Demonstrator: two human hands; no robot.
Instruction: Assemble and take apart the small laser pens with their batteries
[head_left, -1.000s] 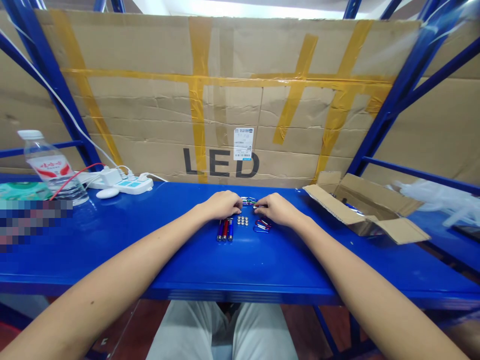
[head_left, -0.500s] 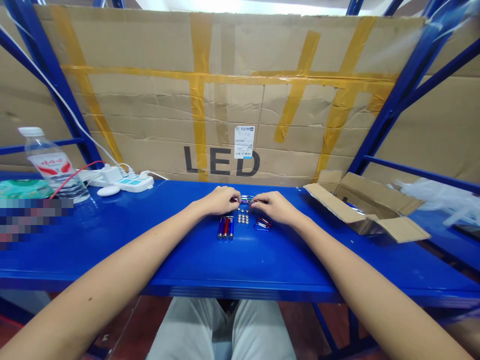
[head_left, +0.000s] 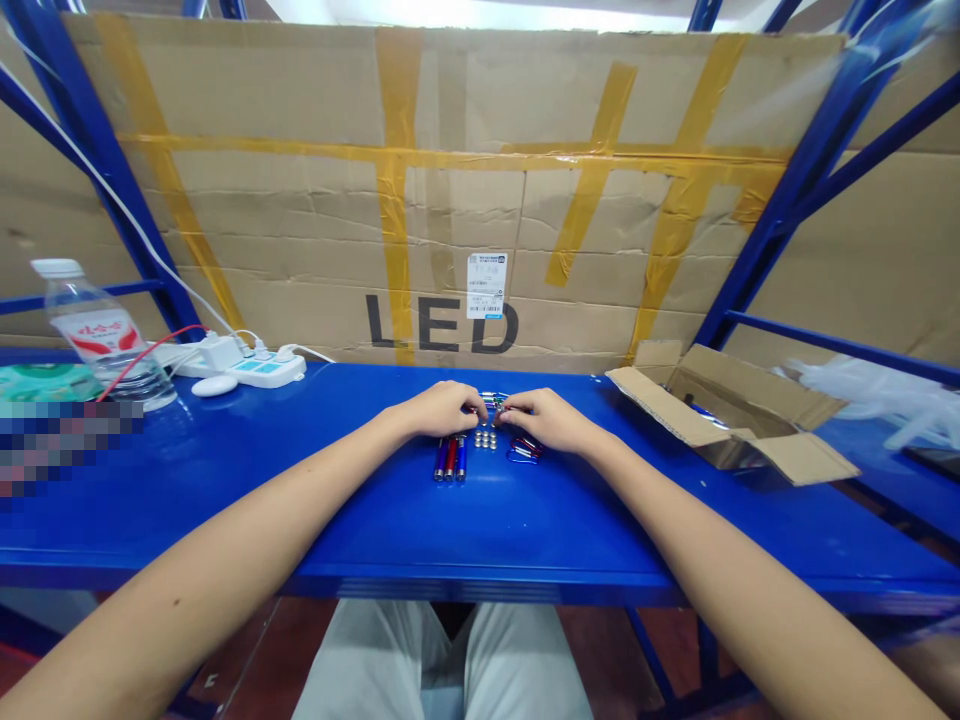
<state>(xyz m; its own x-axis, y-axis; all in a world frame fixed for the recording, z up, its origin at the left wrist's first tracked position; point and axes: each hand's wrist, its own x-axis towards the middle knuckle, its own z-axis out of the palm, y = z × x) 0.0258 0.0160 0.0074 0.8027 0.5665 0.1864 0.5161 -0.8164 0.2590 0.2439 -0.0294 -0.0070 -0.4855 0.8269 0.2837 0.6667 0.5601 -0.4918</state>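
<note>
Inspection centres on the blue counter [head_left: 225, 500], middle of the frame. My left hand [head_left: 442, 409] and right hand [head_left: 551, 420] rest on it, drawn in until the fingers [head_left: 474, 403] of both nearly meet, curled narrow around a small metal piece [head_left: 493, 401]. Whether I am gripping that piece or only touching it cannot be confirmed from this view.

Laid out just below my hands are three mini flashlights [head_left: 450, 459], side by side, coloured blue, red and blue; a tight cluster of button cells [head_left: 486, 438]; and, to the right, carabiners [head_left: 524, 449] partly under my right hand.

Handling assessment: all items appear light, stiff and small. The flashlights look smooth and liable to roll, so they are best taken by the barrel. The cells look slippery and best lifted by the rim. The carabiners may snag one another and are best taken by one loop.

Limits of inspection: my fingers cover most of the metal piece, so its shape and count are unconfirmed. The carabiner count is also unclear. The open cardboard box [head_left: 720, 420], right of frame, shows only a sliver of its contents. A pixelated patch [head_left: 67, 445] blocks the left edge.
</note>
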